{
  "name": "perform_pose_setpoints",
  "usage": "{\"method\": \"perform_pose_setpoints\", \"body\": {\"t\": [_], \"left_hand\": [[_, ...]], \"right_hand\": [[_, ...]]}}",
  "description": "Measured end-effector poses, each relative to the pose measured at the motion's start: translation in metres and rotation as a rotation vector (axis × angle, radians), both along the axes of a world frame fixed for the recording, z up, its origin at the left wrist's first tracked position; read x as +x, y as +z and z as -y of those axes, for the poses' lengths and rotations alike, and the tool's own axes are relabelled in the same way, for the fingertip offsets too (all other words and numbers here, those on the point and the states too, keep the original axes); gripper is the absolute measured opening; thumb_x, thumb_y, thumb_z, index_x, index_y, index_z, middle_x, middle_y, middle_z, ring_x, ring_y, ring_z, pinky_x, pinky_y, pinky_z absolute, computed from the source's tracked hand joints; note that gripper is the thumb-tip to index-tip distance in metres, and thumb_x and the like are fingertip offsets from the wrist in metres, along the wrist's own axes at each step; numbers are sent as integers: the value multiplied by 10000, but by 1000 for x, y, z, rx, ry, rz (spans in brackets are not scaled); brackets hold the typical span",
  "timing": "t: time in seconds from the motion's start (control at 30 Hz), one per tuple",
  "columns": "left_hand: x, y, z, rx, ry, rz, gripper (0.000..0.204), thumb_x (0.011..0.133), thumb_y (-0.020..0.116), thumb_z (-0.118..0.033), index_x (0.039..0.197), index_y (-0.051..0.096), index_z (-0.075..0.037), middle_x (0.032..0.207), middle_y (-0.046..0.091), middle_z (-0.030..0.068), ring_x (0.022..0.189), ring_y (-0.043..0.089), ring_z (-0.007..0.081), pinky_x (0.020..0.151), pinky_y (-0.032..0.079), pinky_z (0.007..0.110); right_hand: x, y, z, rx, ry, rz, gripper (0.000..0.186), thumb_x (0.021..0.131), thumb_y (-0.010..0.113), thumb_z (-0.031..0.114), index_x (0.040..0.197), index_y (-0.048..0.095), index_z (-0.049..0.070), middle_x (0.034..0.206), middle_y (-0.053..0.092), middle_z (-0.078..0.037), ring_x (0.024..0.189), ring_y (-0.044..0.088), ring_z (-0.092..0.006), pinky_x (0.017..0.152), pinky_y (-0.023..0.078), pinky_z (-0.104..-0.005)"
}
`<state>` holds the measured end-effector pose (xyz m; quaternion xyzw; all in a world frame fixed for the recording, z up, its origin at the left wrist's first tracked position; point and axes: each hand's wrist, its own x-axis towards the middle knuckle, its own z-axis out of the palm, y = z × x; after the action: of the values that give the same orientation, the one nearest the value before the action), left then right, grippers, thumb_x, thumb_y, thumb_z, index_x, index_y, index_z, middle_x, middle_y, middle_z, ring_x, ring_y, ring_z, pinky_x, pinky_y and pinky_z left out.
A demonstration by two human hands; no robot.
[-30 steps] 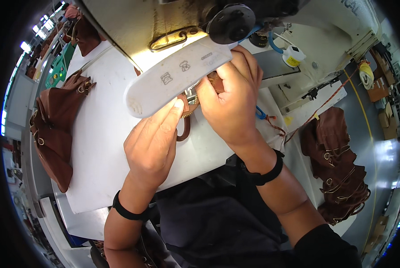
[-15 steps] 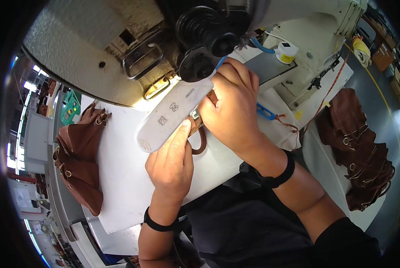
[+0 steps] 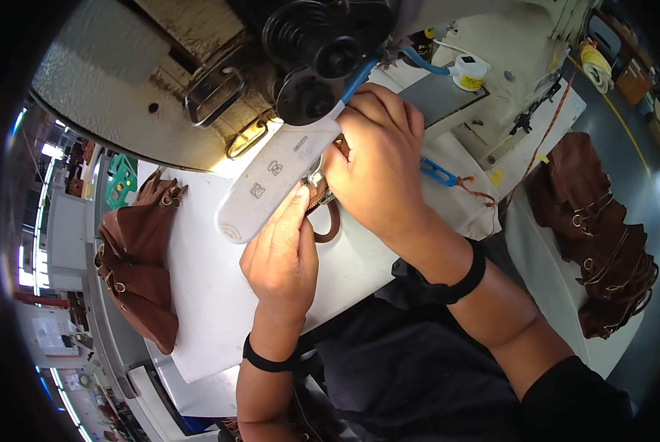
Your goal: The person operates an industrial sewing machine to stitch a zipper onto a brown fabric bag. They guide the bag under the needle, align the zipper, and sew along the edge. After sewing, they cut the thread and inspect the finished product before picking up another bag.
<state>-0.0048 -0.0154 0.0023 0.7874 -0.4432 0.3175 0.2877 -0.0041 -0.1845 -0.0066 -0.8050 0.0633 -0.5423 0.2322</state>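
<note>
Under the head of a sewing machine (image 3: 116, 96), both my hands hold a brown leather piece with a zip along it and a curved strap (image 3: 333, 225). My left hand (image 3: 280, 254) has its fingers together, their tips pressing the leather beside the metal presser foot (image 3: 314, 178). My right hand (image 3: 378, 166) is curled over the far end of the piece, and its fingertips are hidden. A long white lamp bar (image 3: 275, 177) crosses above the work and covers part of the leather and the needle area.
Brown leather bags (image 3: 138, 272) rest at the left of the white tabletop (image 3: 212, 309). More brown leather pieces with metal rings (image 3: 595, 236) are stacked at the right. Behind my right hand lie a blue-handled tool (image 3: 438, 172) on an orange cord and a white round device (image 3: 468, 72).
The whole view has shifted slightly, with the machine head and lamp bar further left. Both hands keep nearly the same hold on the leather, and a little more of the presser foot shows.
</note>
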Motion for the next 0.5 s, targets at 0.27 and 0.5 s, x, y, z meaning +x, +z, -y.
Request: {"method": "perform_pose_setpoints", "body": {"t": [0.27,0.5], "left_hand": [[3,-2,0,49,-3,74,383,830,726,127,1204,712,44,1147,759,195,1047,751,323,887,603,384],[42,27,-53,440,-51,11,769,684,906,-448,1302,680,-50,1364,644,176,1322,546,404,1186,331,614]], "right_hand": [[-15,5,5,82,105,14,163,818,765,132,960,720,65,1057,697,-69,1179,603,-258,1044,383,-441],[-125,87,127,7,-31,286,364,1102,446,158,1293,613,-103,1279,677,-199,1220,624,-256,1088,462,-378]]}}
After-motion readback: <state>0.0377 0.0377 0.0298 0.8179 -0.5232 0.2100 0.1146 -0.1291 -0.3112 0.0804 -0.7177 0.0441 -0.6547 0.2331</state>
